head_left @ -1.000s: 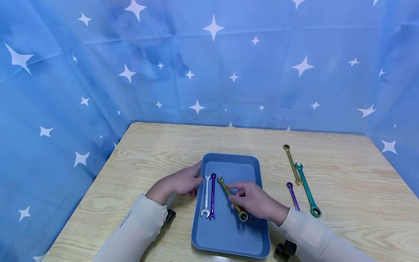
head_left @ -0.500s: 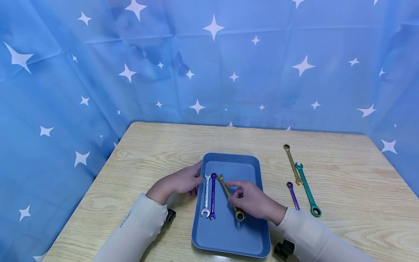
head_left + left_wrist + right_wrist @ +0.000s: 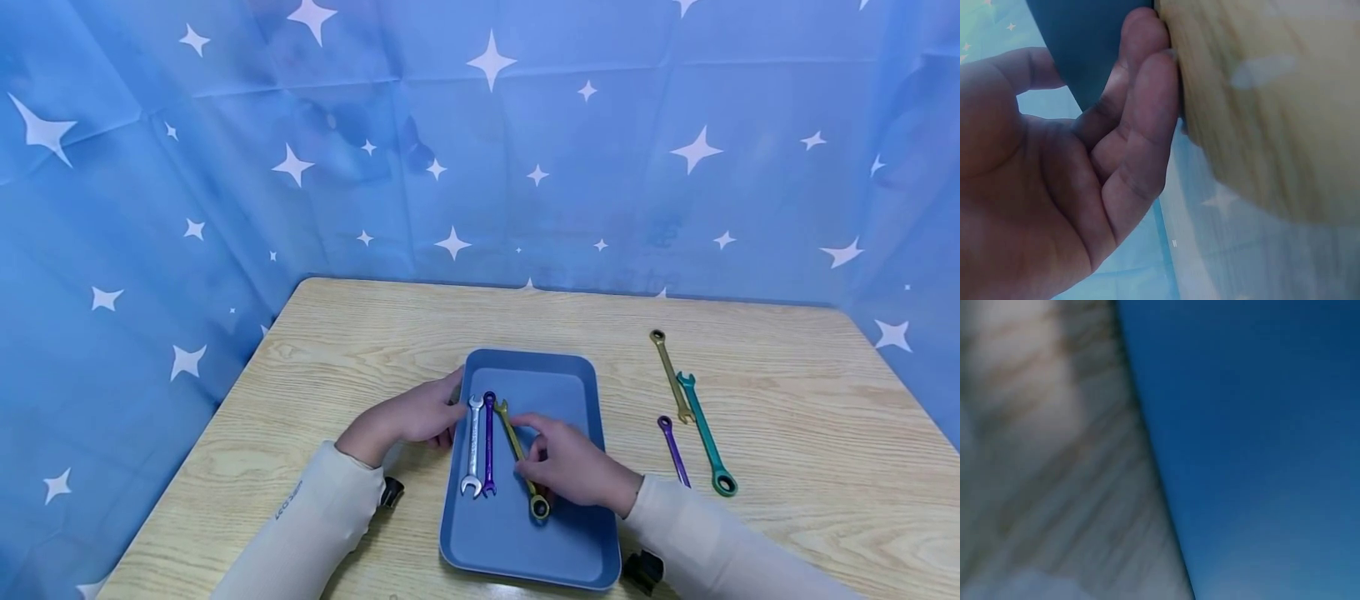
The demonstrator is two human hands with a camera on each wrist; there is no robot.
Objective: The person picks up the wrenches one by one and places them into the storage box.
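Note:
A blue tray (image 3: 528, 554) lies lengthwise on the table. My left hand (image 3: 420, 414) grips its left rim, thumb at the edge; in the left wrist view the fingers (image 3: 1150, 106) bend against the tray's outer wall (image 3: 1082, 44). Inside, a silver wrench (image 3: 473, 446) and a purple wrench (image 3: 489, 446) lie side by side. My right hand (image 3: 573, 462) holds a gold wrench (image 3: 513, 437) just right of them, slightly slanted, its ring end toward me. Some of that wrench is hidden by the fingers. The right wrist view shows only tray and table, no hand.
On the table right of the tray lie another gold wrench (image 3: 670, 371), a green wrench (image 3: 705, 433) and a smaller purple wrench (image 3: 674, 450), partly covered by the right sleeve. A blue star-patterned cloth (image 3: 480, 167) hangs behind the wooden table (image 3: 360, 333).
My right hand has shifted slightly left with the gold wrench, which now stands straighter and nearer the purple one. The purple wrench in the tray has moved very slightly. The left hand stays put.

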